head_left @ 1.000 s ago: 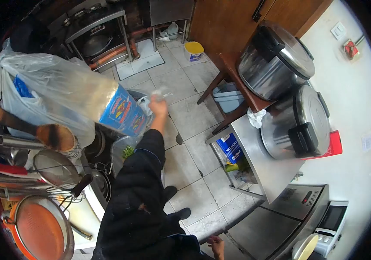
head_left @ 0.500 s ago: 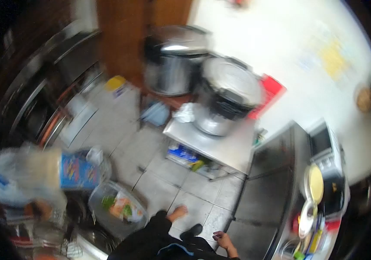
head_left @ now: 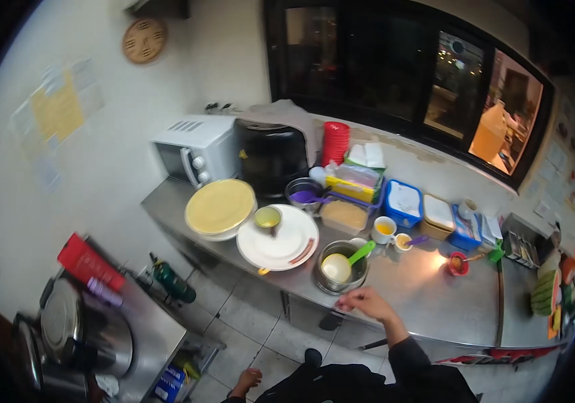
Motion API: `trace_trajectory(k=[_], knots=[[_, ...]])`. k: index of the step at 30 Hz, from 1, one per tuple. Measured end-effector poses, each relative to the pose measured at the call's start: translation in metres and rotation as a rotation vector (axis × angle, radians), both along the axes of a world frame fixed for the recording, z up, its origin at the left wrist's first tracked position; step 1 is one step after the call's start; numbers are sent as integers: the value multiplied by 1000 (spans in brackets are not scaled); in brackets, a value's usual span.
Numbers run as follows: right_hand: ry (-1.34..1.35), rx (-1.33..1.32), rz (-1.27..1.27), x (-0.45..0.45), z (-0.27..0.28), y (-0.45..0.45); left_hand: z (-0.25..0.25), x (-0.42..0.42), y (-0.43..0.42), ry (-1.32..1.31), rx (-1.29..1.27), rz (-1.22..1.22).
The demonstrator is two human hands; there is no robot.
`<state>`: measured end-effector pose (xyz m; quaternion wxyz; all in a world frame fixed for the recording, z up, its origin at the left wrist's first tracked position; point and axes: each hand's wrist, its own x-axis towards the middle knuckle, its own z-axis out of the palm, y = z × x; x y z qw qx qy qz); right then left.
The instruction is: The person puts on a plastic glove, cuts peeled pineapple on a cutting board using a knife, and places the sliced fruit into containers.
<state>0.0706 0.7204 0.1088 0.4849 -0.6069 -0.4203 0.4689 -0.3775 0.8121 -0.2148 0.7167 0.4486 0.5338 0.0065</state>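
My right hand (head_left: 366, 303) reaches over the front edge of a steel counter, just below a metal pot (head_left: 325, 281). Its fingers are loosely bent and apart, with nothing seen in them. A ladle with a green handle (head_left: 361, 252) rests in the pot, its pale bowl inside. Low over the tiled floor, my left hand (head_left: 250, 380) hangs with relaxed fingers, holding nothing visible. Left of the pot lies a large white plate (head_left: 287, 235) bearing a small yellowish bowl (head_left: 268, 216). A white mug with yellow liquid (head_left: 384, 230) stands behind the pot.
A microwave (head_left: 193, 151) and a black appliance (head_left: 272, 158) stand at the counter's back. Blue tubs (head_left: 404, 203) line the wall below the window. A red cup (head_left: 458, 264) sits farther right. At left, a big cooker (head_left: 103, 332) occupies another steel table.
The view has swung right, from the cookers and floor to the counter by the window. My right hand has risen from low near my body toward the pot.
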Motion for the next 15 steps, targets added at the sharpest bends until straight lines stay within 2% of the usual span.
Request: trace_trajectory(k=[1,2,3,4,5,6,7,9,10,12,13,14,15], knots=[[74,131,-47,25,19,4,11,16,25,-64,35,41],[-19,166,-125,48,45,15,32,37,45,-84,271,179],[-111,198,-198,71,67,28,78,68,66,-106,507,320],[-211,226,-312,96,74,48,102,88,93,-223,753,295],[-315,259,-420,122,71,74,144,120,114,-405,778,448],[-430,332,-450,149,61,102,194,148,133,-520,884,438],[-544,404,-479,175,47,130,240,174,153,-529,886,413],[-875,385,-535,205,33,179,314,232,185,-534,967,321],[-869,389,-539,218,18,198,338,262,203,-552,1012,245],[-1239,473,-490,236,-5,228,384,324,228,-543,1144,71],[-1213,302,-417,235,-6,233,402,355,235,-516,1227,-26],[-1210,295,-427,232,-5,235,409,385,246,-524,1244,-94],[-1329,183,-420,226,-4,236,412,415,256,-536,1258,-161]])
